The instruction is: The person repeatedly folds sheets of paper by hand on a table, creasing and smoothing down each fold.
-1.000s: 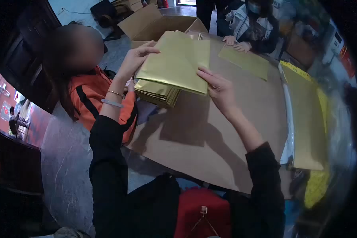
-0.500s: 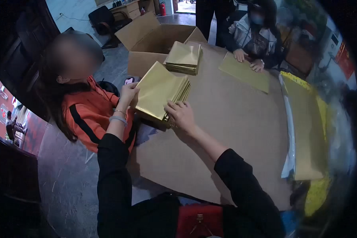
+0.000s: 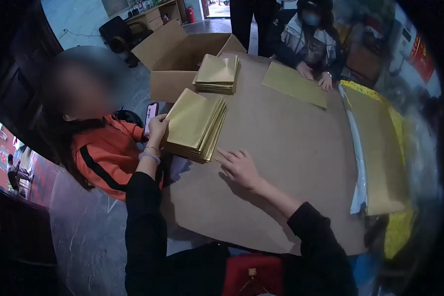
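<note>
A thick stack of folded gold paper sheets (image 3: pixel 192 121) sits at the left side of the cardboard-topped table (image 3: pixel 291 163). My left hand (image 3: pixel 158 127) is closed on the left edge of this stack; part of its fingers is hidden. Just off the lower right corner of the stack, my right hand (image 3: pixel 240 167) hovers with its fingers apart and nothing in them. Behind lies a second gold paper stack (image 3: pixel 217 71), beside the open box.
An open cardboard box (image 3: pixel 172 81) stands at the far left corner. A person in orange (image 3: pixel 101 158) sits at left, near a phone (image 3: pixel 150 118). Across the table, another person's hands rest on a flat gold sheet (image 3: pixel 293 86). More gold sheets (image 3: pixel 380 153) lie at right in plastic wrapping.
My right hand has let go of the stack's right edge and moved right. The lifted upper sheets have come down onto the pile, with my left hand still at their left edge.
</note>
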### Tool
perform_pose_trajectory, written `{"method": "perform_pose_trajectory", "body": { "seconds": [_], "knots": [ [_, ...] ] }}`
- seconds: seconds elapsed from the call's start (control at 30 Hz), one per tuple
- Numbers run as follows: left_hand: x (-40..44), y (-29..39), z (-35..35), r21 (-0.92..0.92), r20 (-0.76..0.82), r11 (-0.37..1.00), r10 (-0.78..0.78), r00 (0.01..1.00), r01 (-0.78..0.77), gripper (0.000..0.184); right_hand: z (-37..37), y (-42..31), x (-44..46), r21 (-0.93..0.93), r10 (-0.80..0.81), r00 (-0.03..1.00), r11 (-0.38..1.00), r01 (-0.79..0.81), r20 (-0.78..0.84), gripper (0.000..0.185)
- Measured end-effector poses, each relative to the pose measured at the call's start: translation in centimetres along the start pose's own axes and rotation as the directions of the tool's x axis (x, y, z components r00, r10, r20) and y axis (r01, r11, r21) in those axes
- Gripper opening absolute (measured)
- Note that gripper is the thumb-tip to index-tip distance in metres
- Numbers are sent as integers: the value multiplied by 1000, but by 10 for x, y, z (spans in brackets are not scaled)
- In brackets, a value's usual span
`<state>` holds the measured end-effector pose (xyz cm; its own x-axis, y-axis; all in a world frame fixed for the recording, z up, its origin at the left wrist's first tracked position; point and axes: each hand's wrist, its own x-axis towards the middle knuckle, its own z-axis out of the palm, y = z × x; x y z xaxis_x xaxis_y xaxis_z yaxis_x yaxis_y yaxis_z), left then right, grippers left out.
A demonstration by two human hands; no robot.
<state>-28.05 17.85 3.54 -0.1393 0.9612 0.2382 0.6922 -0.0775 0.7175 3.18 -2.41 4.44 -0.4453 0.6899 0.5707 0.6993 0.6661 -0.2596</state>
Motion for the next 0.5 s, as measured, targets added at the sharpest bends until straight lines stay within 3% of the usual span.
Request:
{"method": "perform_pose_trajectory", "body": {
  "seconds": [0.03,0.1,0.13,0.2,0.27,0.33,0.4,0.47,0.5],
  "knots": [
    [0,3,0,2,9,999,-48,999,48,30,-10,0,-13,-4,27,999,1000,-26,32,43],
    [-5,14,-1,108,-52,994,27,998,-21,29,-41,-4,-41,-18,68,996,998,-67,52,40],
    [-8,17,-4,108,-43,985,139,989,-133,28,-61,-9,-56,0,127,986,992,-127,107,41],
    [-15,35,-10,526,-93,822,312,945,-219,26,-94,-12,-95,-14,243,959,970,-244,144,43],
    [-14,37,-1,381,-183,870,404,896,-315,22,-126,-19,-142,-94,373,922,926,-365,101,36],
    [-30,74,15,458,-152,779,543,826,-428,20,-150,-19,-198,-182,483,874,865,-468,47,31],
    [-51,118,45,379,-65,640,739,670,-669,20,-179,-23,-248,-249,648,758,725,-642,-67,26],
    [-79,165,85,267,69,524,827,558,-809,23,-215,-27,-279,-242,703,692,651,-720,-166,18],
    [-90,186,109,173,98,466,868,486,-867,23,-229,-23,-299,-323,683,688,611,-722,-245,17]
  ]
}}
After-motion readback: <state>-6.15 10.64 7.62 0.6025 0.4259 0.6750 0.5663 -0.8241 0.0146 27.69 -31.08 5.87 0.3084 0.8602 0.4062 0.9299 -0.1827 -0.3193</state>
